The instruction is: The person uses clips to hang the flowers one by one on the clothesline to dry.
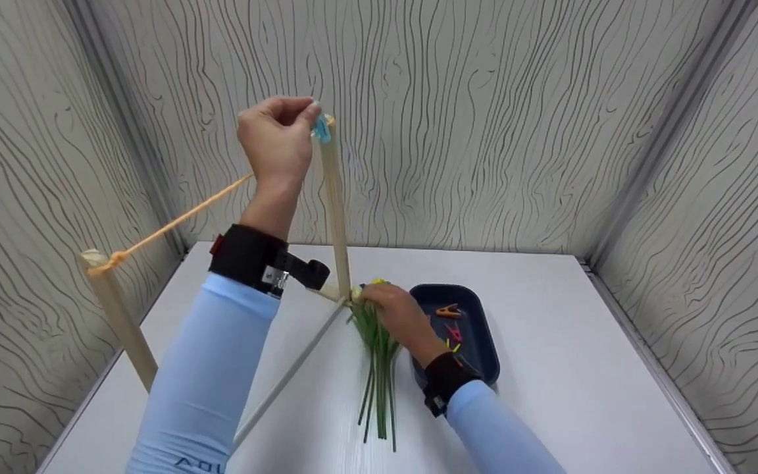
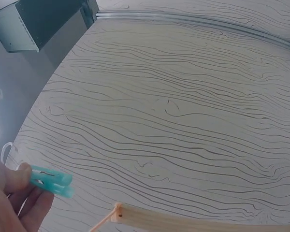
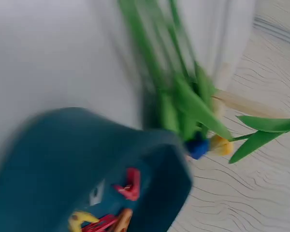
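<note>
- Head view: the left hand (image 1: 277, 141) pinches a turquoise plastic clothes peg (image 1: 322, 128), up beside the top of the far wooden post (image 1: 336, 217).
- From that peg, the bunch of green-stemmed flowers (image 1: 380, 362) lies well below on the white worktop (image 1: 550, 329), its long axis running toward the person, blooms by the post's foot.
- The right hand (image 1: 400, 313) is nearer these, fingers at the blooms; whether they pinch a stem, I cannot tell.
- Left wrist view: the peg points away from the fingers, apart from the post.
</note>
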Motion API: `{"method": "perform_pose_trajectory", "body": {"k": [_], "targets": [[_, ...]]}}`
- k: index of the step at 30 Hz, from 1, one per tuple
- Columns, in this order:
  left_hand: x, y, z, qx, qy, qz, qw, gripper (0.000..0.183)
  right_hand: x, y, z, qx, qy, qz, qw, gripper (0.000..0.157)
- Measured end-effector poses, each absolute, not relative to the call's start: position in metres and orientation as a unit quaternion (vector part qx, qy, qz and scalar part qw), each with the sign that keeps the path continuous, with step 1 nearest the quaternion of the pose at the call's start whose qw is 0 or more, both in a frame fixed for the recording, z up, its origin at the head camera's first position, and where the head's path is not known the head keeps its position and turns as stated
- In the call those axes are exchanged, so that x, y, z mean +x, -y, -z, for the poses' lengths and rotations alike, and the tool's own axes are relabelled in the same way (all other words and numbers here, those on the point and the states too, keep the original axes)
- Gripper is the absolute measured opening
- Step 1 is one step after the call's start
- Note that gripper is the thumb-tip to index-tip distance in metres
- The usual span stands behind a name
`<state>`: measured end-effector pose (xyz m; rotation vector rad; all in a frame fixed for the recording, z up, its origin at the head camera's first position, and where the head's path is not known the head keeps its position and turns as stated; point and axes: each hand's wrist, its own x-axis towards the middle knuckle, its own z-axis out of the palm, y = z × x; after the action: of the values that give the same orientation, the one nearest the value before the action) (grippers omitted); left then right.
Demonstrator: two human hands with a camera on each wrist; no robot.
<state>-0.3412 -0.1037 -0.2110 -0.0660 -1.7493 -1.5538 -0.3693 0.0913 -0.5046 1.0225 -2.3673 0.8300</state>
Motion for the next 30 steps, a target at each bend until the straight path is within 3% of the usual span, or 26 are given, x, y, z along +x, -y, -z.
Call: {"method": "perform_pose_trajectory", "body": {"k": [8,15,22,30], "targets": [[-0.349,0.104,0.209,0.028,0.716,0.592,0.369,0.012,-0.392,-0.078,0.420,0.230,0.792,-0.526,0.206,0.023],[-0.352,0.100,0.206,0.054,0.742,0.558,0.366,0.019,-0.400,-0.052,0.359,0.216,0.749,-0.605,0.160,0.032],[-0.349,0.094,0.197,0.070,0.758,0.538,0.362,0.020,-0.402,-0.028,0.332,0.208,0.729,-0.638,0.133,0.025],[-0.349,0.092,0.195,0.087,0.789,0.506,0.339,0.018,-0.401,-0.019,0.327,0.194,0.716,-0.664,0.097,0.025]]}}
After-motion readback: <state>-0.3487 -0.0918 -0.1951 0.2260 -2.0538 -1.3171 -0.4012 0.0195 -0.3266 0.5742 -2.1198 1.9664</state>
